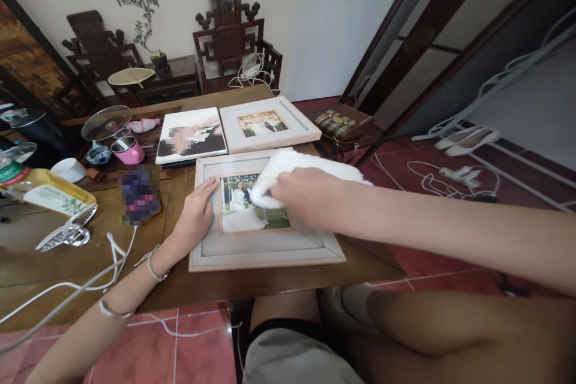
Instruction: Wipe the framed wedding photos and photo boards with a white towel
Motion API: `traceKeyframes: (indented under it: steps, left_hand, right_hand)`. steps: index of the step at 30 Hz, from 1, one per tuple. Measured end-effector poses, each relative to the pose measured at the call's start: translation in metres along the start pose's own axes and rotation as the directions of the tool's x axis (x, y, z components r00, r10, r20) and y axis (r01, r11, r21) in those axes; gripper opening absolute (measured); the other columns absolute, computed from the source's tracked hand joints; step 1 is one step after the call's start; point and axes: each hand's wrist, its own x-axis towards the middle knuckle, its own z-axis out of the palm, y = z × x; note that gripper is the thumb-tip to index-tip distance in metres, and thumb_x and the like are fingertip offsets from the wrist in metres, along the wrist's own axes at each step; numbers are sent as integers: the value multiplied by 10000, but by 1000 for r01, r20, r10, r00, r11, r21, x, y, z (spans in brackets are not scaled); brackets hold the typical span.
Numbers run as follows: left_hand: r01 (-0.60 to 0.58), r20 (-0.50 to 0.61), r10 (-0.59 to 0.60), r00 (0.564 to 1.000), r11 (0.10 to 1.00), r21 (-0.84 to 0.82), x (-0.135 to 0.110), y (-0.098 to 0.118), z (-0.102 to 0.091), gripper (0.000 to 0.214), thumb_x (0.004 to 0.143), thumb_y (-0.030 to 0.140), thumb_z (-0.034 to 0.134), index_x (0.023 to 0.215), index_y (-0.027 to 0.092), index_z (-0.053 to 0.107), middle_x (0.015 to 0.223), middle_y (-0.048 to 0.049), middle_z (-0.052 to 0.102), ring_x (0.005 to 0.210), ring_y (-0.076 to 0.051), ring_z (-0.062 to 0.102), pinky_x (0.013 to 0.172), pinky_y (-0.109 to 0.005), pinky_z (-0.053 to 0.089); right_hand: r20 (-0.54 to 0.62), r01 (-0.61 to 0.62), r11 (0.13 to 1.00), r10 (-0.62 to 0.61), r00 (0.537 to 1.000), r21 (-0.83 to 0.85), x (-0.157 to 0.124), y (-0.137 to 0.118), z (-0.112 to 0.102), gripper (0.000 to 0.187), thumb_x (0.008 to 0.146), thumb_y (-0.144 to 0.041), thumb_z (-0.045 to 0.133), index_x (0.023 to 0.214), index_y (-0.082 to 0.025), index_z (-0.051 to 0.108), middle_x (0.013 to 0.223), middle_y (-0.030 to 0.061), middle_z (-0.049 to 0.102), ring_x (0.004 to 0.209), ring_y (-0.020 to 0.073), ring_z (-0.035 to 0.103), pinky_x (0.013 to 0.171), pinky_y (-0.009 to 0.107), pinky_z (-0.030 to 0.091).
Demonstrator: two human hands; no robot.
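Note:
A pale wooden picture frame (261,249) holding a wedding photo lies flat on the wooden table (90,252) in front of me. My left hand (194,214) rests on the frame's left side, fingers stretched out flat. My right hand (301,195) is closed on a white cloth (292,165) and presses it onto the photo glass near the upper right. A thin bracelet sits on my left wrist.
Behind the frame lie a second framed photo (265,124) and a frameless print (191,135). A pink cup (128,150), a glass lid, bottles and white cables crowd the table's left. Carved chairs (231,36) stand by the wall; shoes and cables lie on the red tiled floor right.

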Motion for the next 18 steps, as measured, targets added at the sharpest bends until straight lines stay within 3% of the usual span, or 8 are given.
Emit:
traceKeyframes:
  steps: [3,6,8,11,18]
  left_hand:
    - [52,-25,-53,998,998,-32,5,9,3,472,877,112,374,1303,123,578,1349,-140,616,1275,-241,565,1128,-460,410]
    - [129,-46,-134,990,987,-94,10,18,7,449,976,255,345,1363,115,524,1388,-148,583,1306,-241,534,1141,-450,387]
    - [150,-54,-160,986,977,-149,12,20,8,481,1004,346,330,1394,118,495,1433,-149,540,1344,-248,494,1162,-447,352]
    - [141,-64,-158,985,966,-217,10,17,8,532,1015,431,307,1425,131,465,1477,-146,493,1380,-251,448,1182,-441,314]
    - [163,-54,-184,981,949,-270,4,9,0,602,1011,527,253,1434,152,463,1508,-132,456,1408,-251,402,1193,-457,286]
  right_hand:
    - [-41,-31,993,26,999,-112,27,16,16,468,794,63,476,1185,-104,671,1230,200,630,1060,331,630,729,353,523]
    - [-91,40,989,-53,994,-140,55,18,32,621,798,58,473,1383,-138,542,1542,192,346,1342,434,389,887,466,523]
    - [-86,105,985,-117,989,-134,69,8,41,629,820,33,478,1413,-175,519,1598,153,241,1403,465,265,976,573,463]
    - [-30,154,985,-156,987,-73,76,-20,42,570,850,-4,486,1374,-213,568,1606,124,231,1417,480,218,1010,647,407]
    - [97,257,963,-264,960,84,47,-73,17,413,849,-28,529,1191,-188,697,1535,162,370,1337,447,402,929,624,500]
